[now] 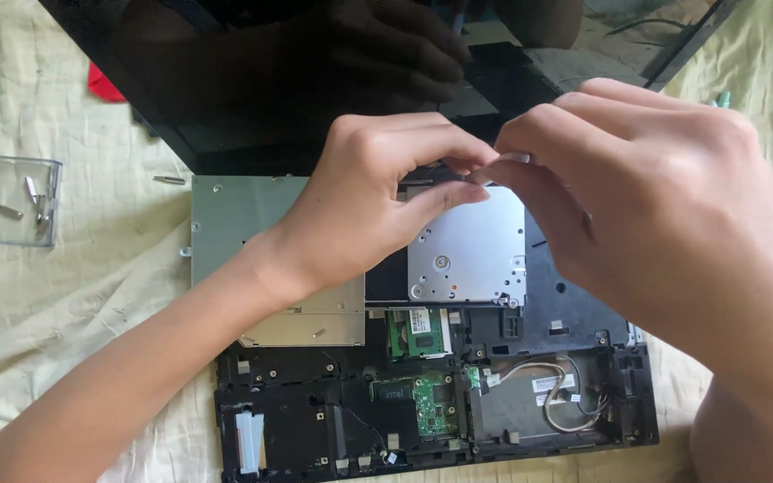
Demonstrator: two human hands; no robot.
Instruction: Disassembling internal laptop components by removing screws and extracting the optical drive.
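An opened laptop base (297,429) lies on a pale cloth, its circuit boards and cables bare. A silver drive cage (467,255) sits in its upper middle, and a grey metal plate (230,215) lies at the upper left. My left hand (360,201) hovers over the plate and cage, thumb and forefinger pinched together. My right hand (637,197) meets it from the right, fingertips pinched against the left ones. Whatever sits between the fingertips is too small to make out.
A clear plastic box (6,201) holding several small screws stands at the left on the cloth. A loose screw (169,180) lies beside the plate. The dark laptop screen (225,80) lies open behind the base, and something red (105,85) shows at its left edge.
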